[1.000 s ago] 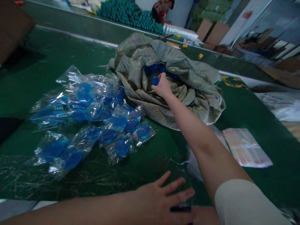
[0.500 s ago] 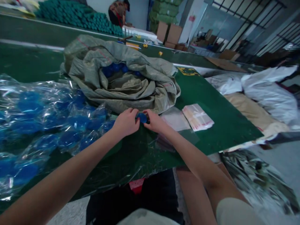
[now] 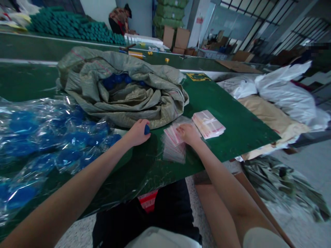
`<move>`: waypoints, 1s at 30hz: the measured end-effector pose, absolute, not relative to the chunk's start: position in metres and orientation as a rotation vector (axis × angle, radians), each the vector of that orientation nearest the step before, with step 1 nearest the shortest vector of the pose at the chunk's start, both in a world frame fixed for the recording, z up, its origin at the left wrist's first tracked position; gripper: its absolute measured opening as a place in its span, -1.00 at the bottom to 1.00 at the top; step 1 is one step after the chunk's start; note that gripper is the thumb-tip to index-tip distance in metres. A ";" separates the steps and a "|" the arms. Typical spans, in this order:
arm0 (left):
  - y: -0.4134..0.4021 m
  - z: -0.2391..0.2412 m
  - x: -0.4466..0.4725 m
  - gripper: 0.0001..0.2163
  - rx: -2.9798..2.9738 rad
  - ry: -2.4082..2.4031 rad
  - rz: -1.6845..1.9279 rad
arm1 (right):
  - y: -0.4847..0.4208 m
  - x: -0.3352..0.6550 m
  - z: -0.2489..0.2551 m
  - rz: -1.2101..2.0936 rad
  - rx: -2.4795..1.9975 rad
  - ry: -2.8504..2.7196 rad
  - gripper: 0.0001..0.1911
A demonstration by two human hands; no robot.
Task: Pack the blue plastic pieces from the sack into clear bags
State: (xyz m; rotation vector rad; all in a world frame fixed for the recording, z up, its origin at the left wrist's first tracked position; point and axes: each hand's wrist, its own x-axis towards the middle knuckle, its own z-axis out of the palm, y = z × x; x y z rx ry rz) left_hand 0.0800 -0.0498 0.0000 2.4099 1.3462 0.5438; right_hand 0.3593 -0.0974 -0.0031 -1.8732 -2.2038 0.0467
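Note:
My left hand (image 3: 137, 132) is closed around a small blue ball (image 3: 147, 129) just in front of a crumpled grey-green woven sack (image 3: 124, 89). More blue balls (image 3: 116, 80) show inside the sack's opening. My right hand (image 3: 187, 133) rests with bent fingers on a loose stack of clear plastic bags (image 3: 173, 144) with red-printed edges on the green table (image 3: 232, 127). A second, neater stack of bags (image 3: 208, 124) lies just to its right.
A heap of blue balls sealed in clear bags (image 3: 46, 141) covers the table's left side. White and tan sacks (image 3: 279, 100) lie off the right end. Green rolls (image 3: 69, 26), cardboard boxes (image 3: 176, 36) and another person (image 3: 119, 19) are at the back.
My right hand took a blue ball from the sack, brought it to the table's front and passed it to my left hand. The right hand then moved right onto the plastic bags.

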 end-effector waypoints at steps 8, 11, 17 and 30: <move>-0.053 0.024 0.108 -0.81 2.096 1.313 0.541 | -0.101 0.355 0.009 0.186 -1.979 -1.885 -0.82; -0.052 0.027 0.129 -0.70 2.068 1.208 0.542 | -0.100 0.352 0.009 0.238 -2.022 -1.841 -0.79; -0.050 0.027 0.163 -0.66 1.997 1.129 0.536 | -0.104 0.353 0.023 0.138 -1.984 -1.745 -0.80; -0.033 0.017 0.195 -0.75 2.077 1.010 0.594 | -0.108 0.369 0.043 0.423 -1.919 -1.760 -0.69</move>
